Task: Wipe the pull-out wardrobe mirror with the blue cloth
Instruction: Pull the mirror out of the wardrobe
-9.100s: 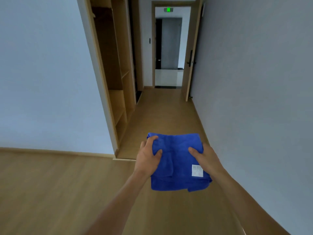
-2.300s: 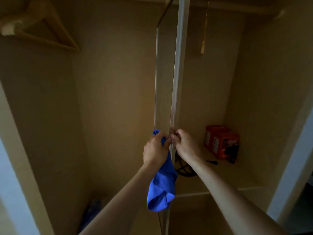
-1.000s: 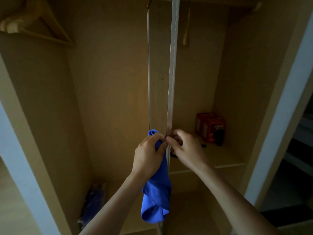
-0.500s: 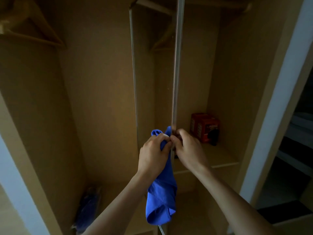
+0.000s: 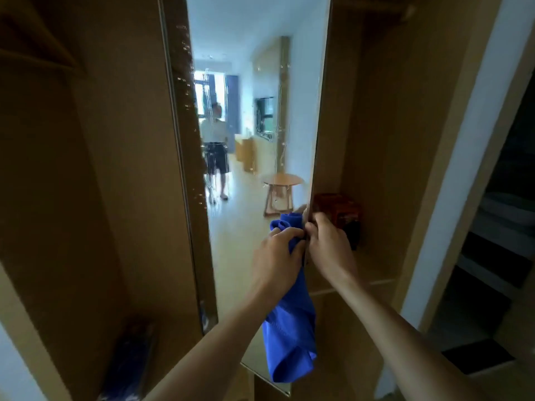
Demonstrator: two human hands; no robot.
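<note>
The mirror (image 5: pixel 246 82) stands out of the wardrobe (image 5: pixel 101 169) with its face turned to the person, streaked with runs and droplets from twelve o'clock down toward six. Both hands meet at its four o'clock edge. The right hand (image 5: pixel 330 247) pinches that edge with curled fingers, and the left hand (image 5: pixel 275 256) is clenched round the blue cloth (image 5: pixel 289 328), which hangs bunched below the fist. A red box (image 5: pixel 338 206) sits on a shelf at three o'clock. By my reckoning the mirror is ready, but no wiped patch shows, so the whole face is left to do.
</note>
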